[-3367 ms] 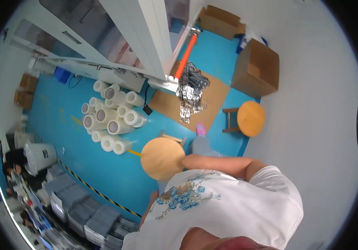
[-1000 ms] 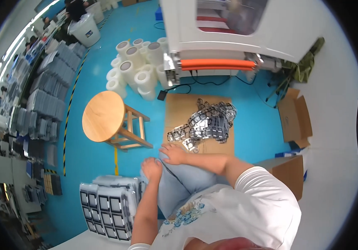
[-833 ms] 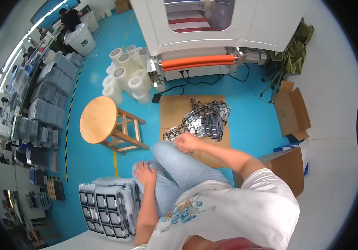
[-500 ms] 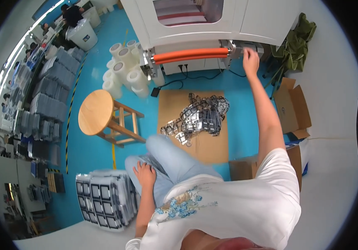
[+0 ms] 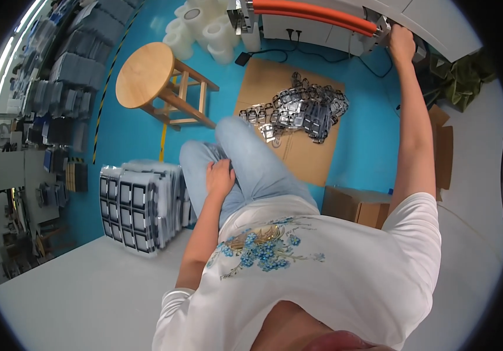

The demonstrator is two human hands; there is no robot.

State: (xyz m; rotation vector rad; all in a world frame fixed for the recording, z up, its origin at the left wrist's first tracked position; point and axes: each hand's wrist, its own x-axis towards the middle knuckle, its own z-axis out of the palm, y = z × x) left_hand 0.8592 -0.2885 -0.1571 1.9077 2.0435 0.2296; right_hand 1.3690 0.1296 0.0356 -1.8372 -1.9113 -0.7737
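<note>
My right arm reaches far out to the right end of a pair of orange rollers on a white machine. At the metal end bracket, my right hand is closed with its fingers curled; whatever it grips there is hidden. My left hand rests on my thigh in light blue jeans, fingers stretched and holding nothing. Below the rollers, a tangled heap of clear plastic sheet with black frame shapes lies on a flat piece of cardboard.
A round wooden stool stands to the left, with white film rolls behind it. Nearer me is a stack of black-framed sheets. Cardboard boxes sit at the right. A black cable crosses the blue floor under the machine.
The view has tilted down and shifted, so the rollers now sit at the top edge. My right hand stays by the roller end, its fingers more curled; my left still lies on my lap.
</note>
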